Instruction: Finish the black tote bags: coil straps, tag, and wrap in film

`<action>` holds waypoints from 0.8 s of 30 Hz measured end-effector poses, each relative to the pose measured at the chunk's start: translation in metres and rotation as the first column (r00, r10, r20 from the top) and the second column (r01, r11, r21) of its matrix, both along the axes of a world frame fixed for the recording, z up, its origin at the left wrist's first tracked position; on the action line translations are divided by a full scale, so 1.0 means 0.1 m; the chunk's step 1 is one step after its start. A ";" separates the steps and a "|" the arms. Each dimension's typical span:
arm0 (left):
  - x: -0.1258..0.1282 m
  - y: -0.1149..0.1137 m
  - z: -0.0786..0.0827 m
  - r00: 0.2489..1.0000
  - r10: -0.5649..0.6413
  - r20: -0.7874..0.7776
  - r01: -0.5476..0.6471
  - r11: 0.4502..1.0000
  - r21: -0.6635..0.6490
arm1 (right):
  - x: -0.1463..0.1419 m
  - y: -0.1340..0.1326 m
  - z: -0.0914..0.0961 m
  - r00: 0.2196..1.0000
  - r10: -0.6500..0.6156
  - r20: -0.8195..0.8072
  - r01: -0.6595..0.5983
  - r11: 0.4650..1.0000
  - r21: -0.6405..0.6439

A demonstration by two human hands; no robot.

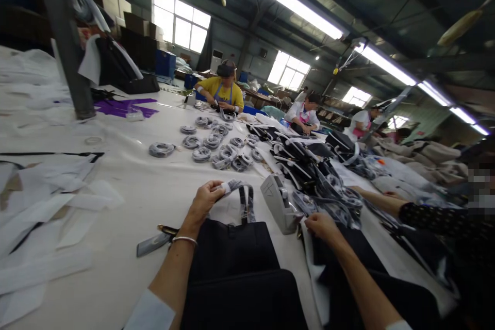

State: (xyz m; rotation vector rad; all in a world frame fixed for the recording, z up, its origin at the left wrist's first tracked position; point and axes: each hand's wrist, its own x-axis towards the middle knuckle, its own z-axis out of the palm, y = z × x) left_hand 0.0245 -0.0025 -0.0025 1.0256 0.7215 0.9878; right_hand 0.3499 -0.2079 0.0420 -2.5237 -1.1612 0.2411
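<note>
My left hand (207, 203) is closed around the plastic-wrapped handle (247, 201) of a black handbag (235, 252), which lies on the table in front of me. A grey flat piece with a gold-coloured fitting (157, 241) sticks out past my left wrist. My right hand (324, 228) is closed at the top of a second black bag (359, 247), by its white edge strip (309, 252); the exact grip is partly hidden by the fingers. Between the two bags, just beyond them, stands a grey tape dispenser (276, 203).
Several plastic-wrapped coiled straps (212, 142) lie mid-table. Black bags with wrapped handles (301, 157) are heaped to the right. White sheets (65, 201) cover the left, near a metal post (69, 41). A co-worker's arm (381, 201) reaches in from the right; other people work farther back.
</note>
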 end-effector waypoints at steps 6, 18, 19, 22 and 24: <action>0.05 0.00 -0.06 1.000 0.018 -0.002 -0.018 1.000 -0.010 | -0.51 0.04 0.56 0.921 0.169 -0.351 -0.009 0.910 0.415; 0.03 -0.02 -0.09 0.998 -0.010 0.062 0.009 1.000 0.020 | -2.03 1.25 0.16 0.621 0.629 -0.468 -0.174 0.693 0.700; 0.04 -0.01 -0.10 0.998 -0.015 0.069 0.013 1.000 0.019 | -2.02 1.29 0.11 0.637 0.620 -0.459 -0.180 0.699 0.693; 0.06 0.01 -0.12 0.997 -0.011 0.071 0.010 1.000 0.012 | -2.01 1.38 -0.01 0.689 0.561 -0.458 -0.180 0.746 0.641; 0.07 0.01 -0.13 0.999 0.006 0.054 -0.006 1.000 0.008 | -2.00 1.43 -0.08 0.726 0.496 -0.478 -0.149 0.790 0.594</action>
